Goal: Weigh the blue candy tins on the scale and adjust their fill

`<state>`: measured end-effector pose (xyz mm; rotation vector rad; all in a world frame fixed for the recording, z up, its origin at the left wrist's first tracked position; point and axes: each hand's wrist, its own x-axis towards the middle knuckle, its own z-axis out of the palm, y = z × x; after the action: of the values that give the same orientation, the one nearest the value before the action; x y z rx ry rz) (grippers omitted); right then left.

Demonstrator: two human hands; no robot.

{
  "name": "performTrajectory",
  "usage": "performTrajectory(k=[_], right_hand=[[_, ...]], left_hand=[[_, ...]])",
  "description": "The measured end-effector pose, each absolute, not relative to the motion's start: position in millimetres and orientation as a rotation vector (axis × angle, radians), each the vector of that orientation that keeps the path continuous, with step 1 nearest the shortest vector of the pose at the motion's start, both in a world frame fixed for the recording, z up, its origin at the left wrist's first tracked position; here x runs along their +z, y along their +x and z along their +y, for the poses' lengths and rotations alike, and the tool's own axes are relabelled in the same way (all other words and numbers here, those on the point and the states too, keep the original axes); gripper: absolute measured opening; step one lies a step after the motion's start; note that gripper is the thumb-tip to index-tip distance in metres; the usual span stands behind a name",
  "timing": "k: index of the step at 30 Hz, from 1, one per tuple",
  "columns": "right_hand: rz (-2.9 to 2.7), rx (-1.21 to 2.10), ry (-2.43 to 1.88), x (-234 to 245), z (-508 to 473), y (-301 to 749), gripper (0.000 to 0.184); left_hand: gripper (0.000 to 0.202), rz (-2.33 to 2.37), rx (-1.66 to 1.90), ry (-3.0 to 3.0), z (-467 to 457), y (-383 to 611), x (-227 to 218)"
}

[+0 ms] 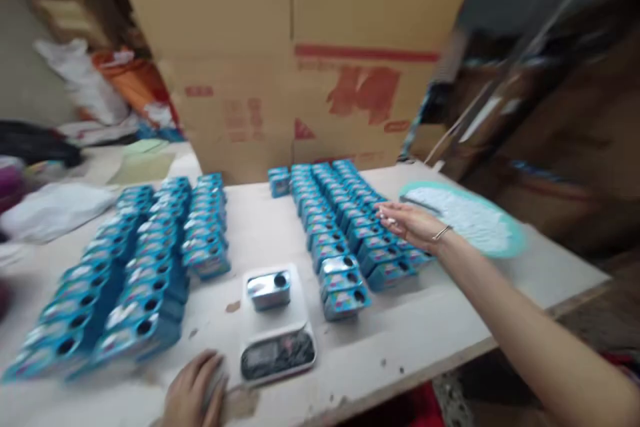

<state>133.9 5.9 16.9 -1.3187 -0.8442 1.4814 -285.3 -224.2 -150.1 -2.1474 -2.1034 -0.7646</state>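
Blue tins with round holes stand in rows on the white table (450,320): a left block (135,273) and a right block (345,220). A small scale (277,327) sits between them with one silver tin (269,289) on its plate. My right hand (410,223) reaches over the right block, with a bracelet on the wrist and the fingertips pinched on a small white piece. My left hand (193,390) rests on the table at the near edge, just left of the scale, fingers loosely spread and holding nothing.
A round teal tray (510,240) of small white pieces lies right of my right hand. A big cardboard box (300,60) stands behind the tins. White bags and cloth (55,210) lie at the far left. The table's edge runs near right.
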Motion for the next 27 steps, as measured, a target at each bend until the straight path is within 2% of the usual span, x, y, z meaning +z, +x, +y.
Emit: performTrajectory(k=[3, 5, 8, 12, 22, 27], right_hand=[[-1.256, 1.732, -1.246, 24.5, -19.7, 65.3, 0.030], [-1.582, 1.761, -1.216, 31.9, -37.9, 24.9, 0.025], [-2.094, 1.455, -1.188, 36.7, -54.4, -16.9, 0.009], [-2.558, 0.937, -1.129, 31.8, -59.8, -36.2, 0.010], [-2.856, 0.552, -1.203, 20.6, -60.6, -43.9, 0.020], [-2.763, 0.620, -1.294, 28.2, -58.7, -47.7, 0.016]], left_hand=[[0.030, -2.047, -0.754, -2.181, -258.7, -288.2, -149.9], [0.030, -2.009, -0.759, -2.175, -257.0, -286.3, -147.9], [0.028, -1.988, -0.790, -2.170, -248.3, -282.6, -145.6], [0.027, -2.001, -0.822, -2.194, -248.0, -280.3, -144.8], [0.028, -2.095, -0.808, -2.235, -249.0, -274.8, -143.1], [0.028, -2.121, -0.803, -2.238, -249.5, -273.1, -141.6]])
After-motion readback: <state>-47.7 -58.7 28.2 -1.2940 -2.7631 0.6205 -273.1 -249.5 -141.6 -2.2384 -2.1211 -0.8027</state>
